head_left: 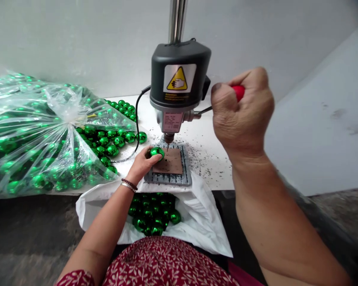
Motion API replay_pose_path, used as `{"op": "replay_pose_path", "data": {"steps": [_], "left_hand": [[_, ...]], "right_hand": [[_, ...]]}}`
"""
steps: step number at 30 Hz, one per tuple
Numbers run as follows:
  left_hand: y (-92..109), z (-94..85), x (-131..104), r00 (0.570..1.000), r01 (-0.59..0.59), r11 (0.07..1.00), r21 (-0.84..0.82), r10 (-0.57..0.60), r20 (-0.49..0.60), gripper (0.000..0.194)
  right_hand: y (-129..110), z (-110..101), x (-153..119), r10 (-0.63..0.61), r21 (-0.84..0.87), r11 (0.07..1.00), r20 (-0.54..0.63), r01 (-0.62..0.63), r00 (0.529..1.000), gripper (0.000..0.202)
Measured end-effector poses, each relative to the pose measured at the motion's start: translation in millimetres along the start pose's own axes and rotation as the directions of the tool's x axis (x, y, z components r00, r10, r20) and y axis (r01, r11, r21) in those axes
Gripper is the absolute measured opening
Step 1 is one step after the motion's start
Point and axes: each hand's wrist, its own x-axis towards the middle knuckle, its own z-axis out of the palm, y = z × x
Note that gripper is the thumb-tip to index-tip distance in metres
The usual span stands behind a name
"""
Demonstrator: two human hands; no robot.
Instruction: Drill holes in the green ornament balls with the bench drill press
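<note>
My left hand holds a shiny green ball at the left of the drill bit, over the brown board on the grey drill base. Raised at the right, my right hand is closed round the red knob of the drill lever. Between my hands stands the dark drill press, with a yellow warning label on its front. Its bit points down at the board, beside the ball and apart from it.
A clear plastic bag full of green balls covers the left of the white table. Loose balls lie beside it. Below the table edge, a white sack holds more balls. Dark shavings are scattered round the base. A black cable runs behind.
</note>
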Motion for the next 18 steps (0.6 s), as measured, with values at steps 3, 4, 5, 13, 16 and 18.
{"op": "replay_pose_path", "data": {"steps": [3,4,5,13,16,18], "left_hand": [[-4.7,8.0,5.6,1.000,0.024,1.000,0.015,-0.025,0.014,0.040],[-5.8,10.4,7.3,1.000,0.024,0.999,0.038,-0.025,0.014,0.040],[-6.6,12.4,8.8,1.000,0.019,0.998,0.064,-0.020,0.017,0.041],[-7.9,20.9,14.1,1.000,0.017,0.984,0.176,-0.016,-0.007,0.040],[-3.9,22.8,10.4,1.000,0.006,0.976,0.217,-0.009,0.011,0.040],[1.0,24.7,6.5,1.000,0.002,0.957,0.291,-0.009,0.022,0.042]], "right_hand": [[-4.4,-1.8,6.9,0.050,-0.034,0.998,0.062,-0.048,0.997,0.025],[-5.7,-2.0,10.6,0.061,-0.048,0.997,0.076,-0.058,0.995,0.027],[-6.9,-1.9,14.8,0.068,-0.062,0.996,0.089,-0.063,0.994,0.029],[-9.5,2.8,36.7,0.110,-0.154,0.984,0.162,-0.085,0.981,0.035],[-9.7,2.4,35.8,0.112,-0.135,0.987,0.165,-0.090,0.980,0.037],[-10.1,1.6,35.3,0.114,-0.125,0.988,0.170,-0.094,0.979,0.037]]}}
